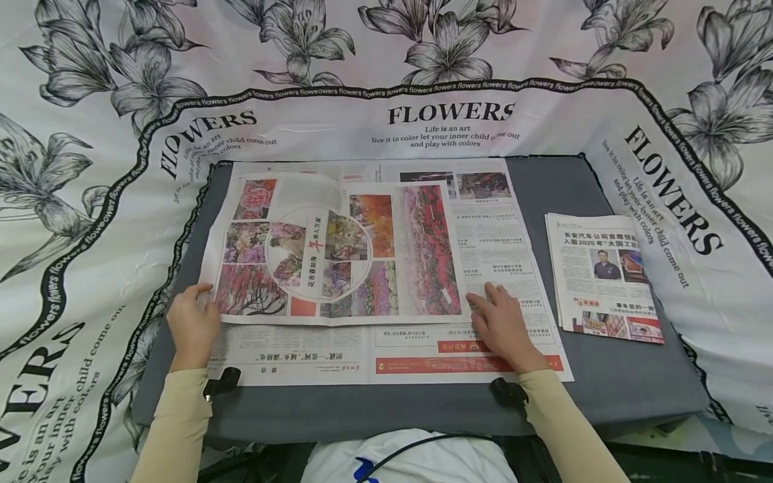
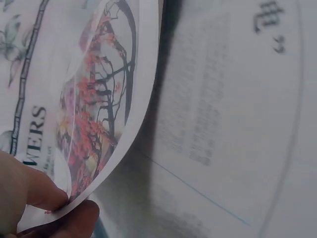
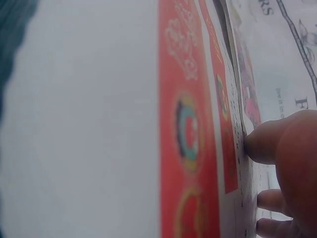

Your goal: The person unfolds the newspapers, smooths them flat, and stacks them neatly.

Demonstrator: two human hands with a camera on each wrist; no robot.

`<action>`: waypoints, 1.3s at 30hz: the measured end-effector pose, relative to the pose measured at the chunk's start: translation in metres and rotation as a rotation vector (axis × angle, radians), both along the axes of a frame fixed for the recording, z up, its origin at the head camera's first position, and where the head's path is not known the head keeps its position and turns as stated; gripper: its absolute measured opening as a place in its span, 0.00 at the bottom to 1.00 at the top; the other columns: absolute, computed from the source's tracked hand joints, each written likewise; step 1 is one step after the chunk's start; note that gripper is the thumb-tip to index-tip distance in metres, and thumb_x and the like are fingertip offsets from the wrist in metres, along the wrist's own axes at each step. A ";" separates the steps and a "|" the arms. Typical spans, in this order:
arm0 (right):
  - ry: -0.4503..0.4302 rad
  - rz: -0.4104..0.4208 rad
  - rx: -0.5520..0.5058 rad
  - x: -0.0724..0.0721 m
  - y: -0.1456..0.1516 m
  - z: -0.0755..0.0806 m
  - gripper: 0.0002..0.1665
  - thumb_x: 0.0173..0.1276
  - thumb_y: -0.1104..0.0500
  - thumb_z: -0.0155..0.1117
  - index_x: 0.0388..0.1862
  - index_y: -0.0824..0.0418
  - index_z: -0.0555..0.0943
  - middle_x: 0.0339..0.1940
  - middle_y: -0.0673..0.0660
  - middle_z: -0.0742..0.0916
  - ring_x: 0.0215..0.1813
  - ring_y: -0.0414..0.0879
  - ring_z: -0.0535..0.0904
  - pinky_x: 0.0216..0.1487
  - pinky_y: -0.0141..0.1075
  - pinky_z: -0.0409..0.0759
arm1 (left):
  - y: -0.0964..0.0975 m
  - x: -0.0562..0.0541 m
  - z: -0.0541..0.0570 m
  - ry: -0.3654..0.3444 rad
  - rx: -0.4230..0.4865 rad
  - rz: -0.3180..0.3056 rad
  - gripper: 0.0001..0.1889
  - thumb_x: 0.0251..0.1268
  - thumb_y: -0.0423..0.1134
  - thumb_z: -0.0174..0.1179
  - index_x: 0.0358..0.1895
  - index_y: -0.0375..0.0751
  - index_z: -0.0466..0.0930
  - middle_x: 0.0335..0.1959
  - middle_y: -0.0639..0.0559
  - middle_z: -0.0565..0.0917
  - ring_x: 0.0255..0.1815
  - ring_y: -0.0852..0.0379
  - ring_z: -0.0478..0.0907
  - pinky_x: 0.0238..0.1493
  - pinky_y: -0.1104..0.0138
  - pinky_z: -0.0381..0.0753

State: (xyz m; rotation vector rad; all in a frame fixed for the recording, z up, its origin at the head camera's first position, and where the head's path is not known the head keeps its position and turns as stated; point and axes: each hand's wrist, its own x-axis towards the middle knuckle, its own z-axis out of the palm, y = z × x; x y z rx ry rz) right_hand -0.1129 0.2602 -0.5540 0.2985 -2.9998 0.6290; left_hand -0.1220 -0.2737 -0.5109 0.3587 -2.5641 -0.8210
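A newspaper sheet with colourful flower photos (image 1: 425,268) lies over a larger spread newspaper (image 1: 290,345) on the grey table. At the flower sheet's lower left corner, my left hand (image 1: 193,325) pinches its edge between thumb and finger. The left wrist view shows that edge (image 2: 121,144) bending up off the sheet below. My right hand (image 1: 506,325) rests on the lower newspaper, beside the flower sheet's lower right corner. Its fingers are spread, and the thumb (image 3: 265,141) touches the paper near the sheet's edge.
To the right, a folded newspaper (image 1: 604,282) lies partly over the table edge. White cloth with black flower prints (image 1: 447,124) surrounds the grey table (image 1: 362,409) at the back and sides. A black cable (image 1: 423,439) crosses white fabric at the front.
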 end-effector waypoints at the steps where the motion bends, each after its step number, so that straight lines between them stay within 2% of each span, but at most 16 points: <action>1: -0.002 0.000 0.001 -0.001 0.000 0.000 0.24 0.71 0.61 0.60 0.64 0.64 0.81 0.73 0.75 0.73 0.75 0.78 0.63 0.71 0.70 0.61 | -0.002 0.000 -0.003 -0.020 -0.002 0.005 0.18 0.63 0.20 0.50 0.54 0.24 0.81 0.41 0.22 0.80 0.40 0.26 0.74 0.48 0.36 0.69; 4: -0.008 0.000 0.001 -0.002 -0.001 0.001 0.24 0.71 0.61 0.60 0.65 0.64 0.81 0.73 0.75 0.72 0.76 0.77 0.62 0.72 0.70 0.61 | -0.007 0.002 -0.010 -0.068 -0.012 0.014 0.18 0.63 0.21 0.50 0.55 0.25 0.81 0.41 0.22 0.80 0.37 0.28 0.73 0.45 0.37 0.69; 8: -0.017 0.002 0.002 -0.005 -0.001 0.002 0.24 0.72 0.61 0.60 0.65 0.63 0.80 0.73 0.75 0.72 0.76 0.76 0.62 0.73 0.69 0.60 | -0.012 0.005 -0.017 -0.096 -0.026 0.015 0.19 0.62 0.20 0.51 0.55 0.25 0.81 0.40 0.22 0.80 0.28 0.35 0.69 0.33 0.45 0.66; 11: -0.021 0.005 0.004 -0.007 -0.002 0.003 0.24 0.72 0.61 0.60 0.66 0.63 0.80 0.74 0.75 0.72 0.76 0.76 0.61 0.73 0.69 0.59 | -0.014 0.005 -0.019 -0.120 -0.041 0.025 0.19 0.61 0.21 0.51 0.56 0.25 0.80 0.42 0.21 0.80 0.29 0.32 0.72 0.31 0.45 0.67; 13: -0.010 0.013 0.009 -0.007 -0.002 0.004 0.24 0.71 0.61 0.60 0.65 0.63 0.80 0.73 0.75 0.73 0.76 0.76 0.63 0.72 0.69 0.61 | -0.015 0.005 -0.020 -0.149 -0.048 0.038 0.20 0.61 0.22 0.52 0.56 0.25 0.80 0.45 0.20 0.80 0.35 0.26 0.75 0.34 0.40 0.71; 15: -0.015 0.023 0.017 -0.008 -0.002 0.006 0.24 0.71 0.61 0.61 0.66 0.64 0.80 0.73 0.75 0.73 0.76 0.75 0.63 0.73 0.69 0.60 | -0.014 0.006 -0.019 -0.202 -0.051 0.062 0.20 0.62 0.24 0.53 0.58 0.26 0.79 0.51 0.19 0.78 0.46 0.22 0.76 0.43 0.35 0.72; 18: -0.034 0.046 0.034 -0.010 -0.001 0.011 0.25 0.71 0.60 0.61 0.66 0.64 0.80 0.72 0.75 0.74 0.74 0.74 0.66 0.73 0.68 0.62 | -0.009 0.008 -0.019 -0.244 -0.049 0.085 0.21 0.65 0.28 0.56 0.61 0.27 0.77 0.60 0.20 0.74 0.59 0.19 0.70 0.56 0.31 0.67; 20: -0.062 0.053 0.038 -0.014 0.000 0.018 0.26 0.71 0.60 0.60 0.67 0.65 0.79 0.70 0.74 0.75 0.73 0.73 0.68 0.72 0.67 0.65 | 0.000 0.010 -0.018 -0.253 -0.042 0.069 0.22 0.66 0.31 0.58 0.63 0.28 0.75 0.65 0.21 0.70 0.66 0.20 0.63 0.62 0.29 0.61; 22: -0.073 0.058 0.043 -0.021 0.000 0.025 0.26 0.72 0.60 0.60 0.67 0.66 0.78 0.69 0.74 0.77 0.71 0.73 0.71 0.70 0.67 0.68 | 0.014 0.012 -0.019 -0.233 -0.049 0.017 0.24 0.66 0.33 0.60 0.64 0.27 0.75 0.67 0.22 0.69 0.70 0.21 0.61 0.64 0.28 0.59; 25: -0.070 0.088 0.039 -0.037 -0.004 0.039 0.28 0.73 0.59 0.62 0.69 0.67 0.76 0.68 0.75 0.77 0.69 0.72 0.73 0.68 0.66 0.72 | 0.044 0.016 -0.019 -0.212 -0.074 -0.102 0.26 0.64 0.35 0.63 0.65 0.27 0.75 0.68 0.22 0.69 0.70 0.21 0.62 0.65 0.28 0.60; 29: -0.066 0.192 0.046 -0.067 -0.018 0.058 0.32 0.73 0.57 0.64 0.73 0.66 0.72 0.71 0.76 0.74 0.71 0.73 0.72 0.68 0.65 0.72 | 0.087 0.020 -0.020 -0.130 -0.129 -0.277 0.26 0.61 0.37 0.68 0.62 0.29 0.78 0.64 0.23 0.74 0.64 0.23 0.71 0.62 0.31 0.69; 32: -0.088 0.268 0.069 -0.089 -0.033 0.066 0.35 0.73 0.55 0.66 0.75 0.64 0.70 0.74 0.75 0.71 0.72 0.72 0.70 0.68 0.66 0.72 | 0.120 0.024 -0.019 -0.106 -0.137 -0.409 0.27 0.60 0.39 0.70 0.62 0.31 0.80 0.63 0.23 0.76 0.63 0.25 0.73 0.59 0.33 0.73; 35: -0.129 0.322 0.101 -0.109 -0.049 0.064 0.39 0.71 0.52 0.68 0.77 0.64 0.68 0.77 0.74 0.69 0.75 0.71 0.67 0.70 0.65 0.70 | 0.149 0.024 -0.016 -0.170 -0.085 -0.516 0.28 0.63 0.42 0.68 0.65 0.34 0.77 0.67 0.24 0.72 0.68 0.25 0.69 0.63 0.32 0.69; 39: -0.146 0.387 0.156 -0.128 -0.069 0.051 0.41 0.71 0.48 0.68 0.76 0.64 0.68 0.77 0.72 0.69 0.76 0.69 0.67 0.72 0.62 0.70 | 0.174 0.022 -0.015 -0.312 -0.026 -0.575 0.32 0.67 0.47 0.66 0.72 0.38 0.72 0.74 0.26 0.65 0.75 0.23 0.59 0.69 0.30 0.62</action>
